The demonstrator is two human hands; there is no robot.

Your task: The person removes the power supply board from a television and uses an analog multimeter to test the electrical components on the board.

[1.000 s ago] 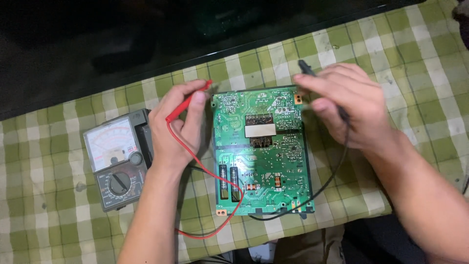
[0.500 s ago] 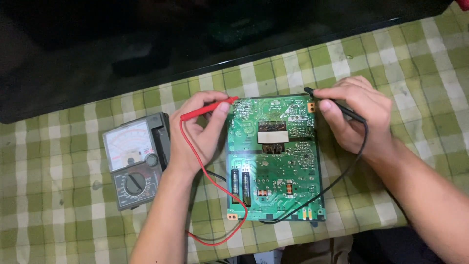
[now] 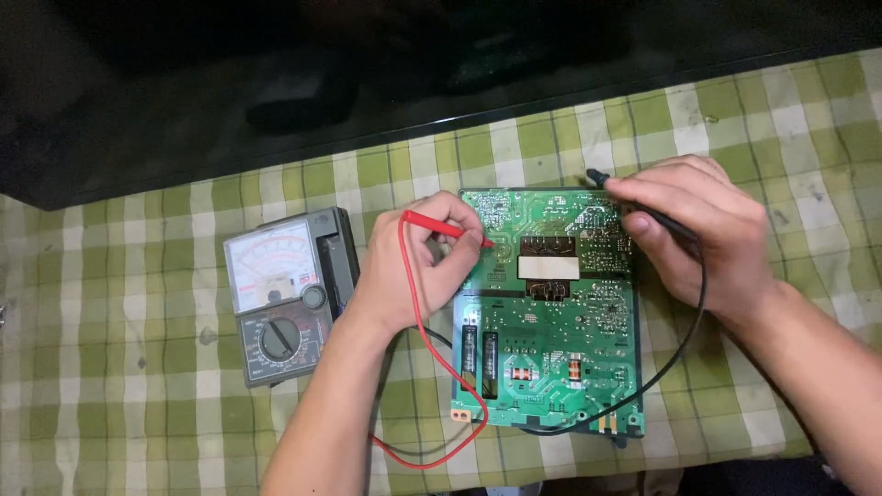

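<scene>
Left hand [image 3: 413, 266] pinches red probe [image 3: 447, 229], tip touching green circuit board [image 3: 551, 367] lying on checkered tabletop [image 3: 138, 422]. Right hand [image 3: 703, 230] curled around black probe [image 3: 643, 207] at board's top right corner. Analog multimeter [image 3: 285, 294] just left.

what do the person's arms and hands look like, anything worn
Both arms are bare as far as the view shows, with no sleeves. The left hand and right hand wear no gloves, and no rings, watch or bands show on the fingers or wrists. Fingernails look short and plain.
</scene>
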